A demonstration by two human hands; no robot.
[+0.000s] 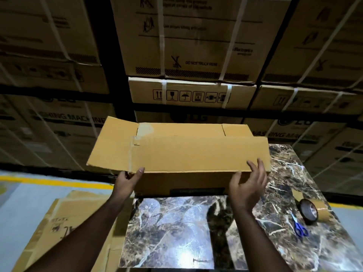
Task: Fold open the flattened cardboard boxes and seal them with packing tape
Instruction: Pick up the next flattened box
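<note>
Two hands work one box, which stands opened on the far part of the counter. Its near top flap is folded flat over the opening, while the left end flap sticks out to the side. The left hand pinches the flap's near left corner, thumb under and fingers curled over the edge. The right hand has its fingers loosely spread and bent, fingertips on the flap's near right edge; whether the thumb actually grips the wall below I cannot tell.

To do this step well, I would press the flap down evenly from both corners so that it lies level, tuck the loose left end flap in first if it belongs underneath, and keep one hand holding the flaps shut while the other fetches the tape.

The counter is dark marble with pale veins and a strong glare. The tape and blue scissors lie near its right edge, well apart from the box. Flattened cardboard lies lower left, beside the counter. Behind, strapped cartons are stacked high; the grey floor carries a yellow line.
</note>
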